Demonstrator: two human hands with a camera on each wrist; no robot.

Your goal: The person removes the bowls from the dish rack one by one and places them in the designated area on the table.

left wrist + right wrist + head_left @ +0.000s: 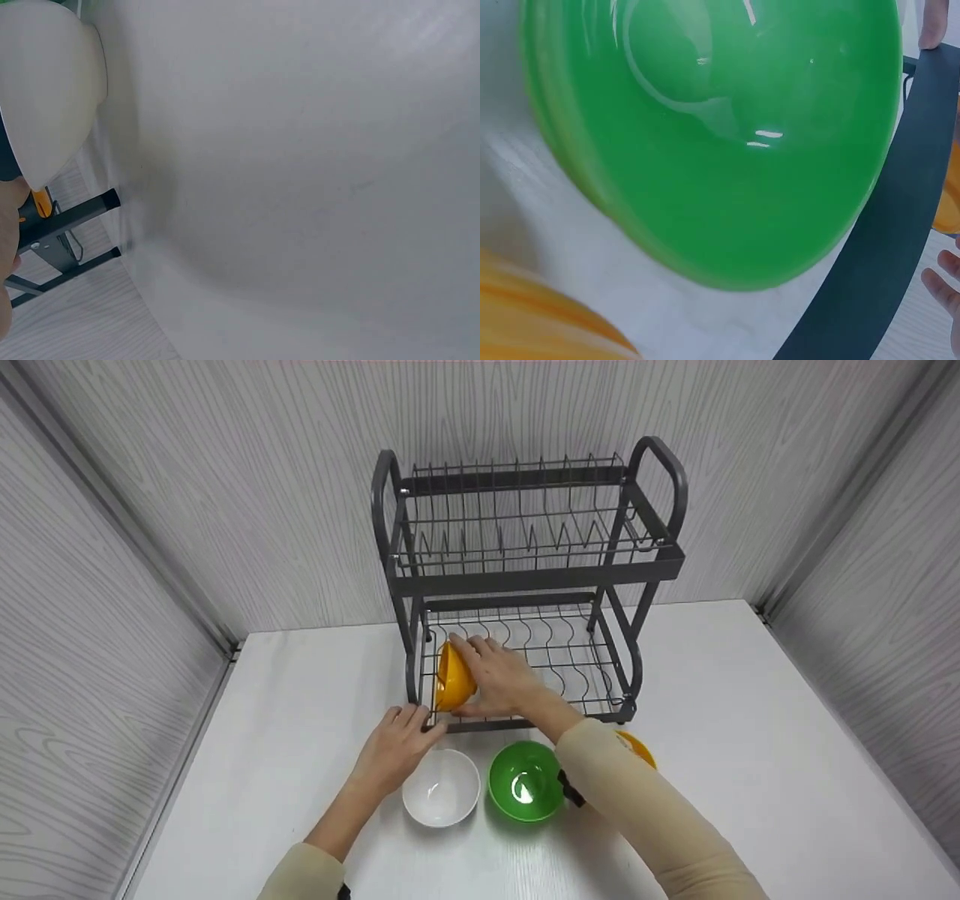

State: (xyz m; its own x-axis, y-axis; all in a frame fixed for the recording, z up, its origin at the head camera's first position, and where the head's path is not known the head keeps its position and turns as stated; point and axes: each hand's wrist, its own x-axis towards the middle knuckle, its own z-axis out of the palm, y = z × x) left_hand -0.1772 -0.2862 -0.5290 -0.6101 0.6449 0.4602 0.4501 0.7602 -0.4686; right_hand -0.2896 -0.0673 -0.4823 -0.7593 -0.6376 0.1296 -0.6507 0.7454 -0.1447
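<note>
An orange bowl (455,682) stands tipped on its side at the left end of the lower tier of a dark two-tier dish rack (536,579). My right hand (501,679) holds it from the right, fingers at its upper rim and thumb near its lower edge. My left hand (397,746) grips the rack's front left corner, with the thumb on the front rail. Just in front of the rack are a white bowl (441,789) and a green bowl (525,781), both upright. The green bowl (735,165) fills much of the right wrist view.
Another orange bowl (637,748) is mostly hidden behind my right sleeve. The rack's upper tier (517,521) has wire dividers. White wood-grain panels (300,510) enclose the white table (322,675) at the back and both sides.
</note>
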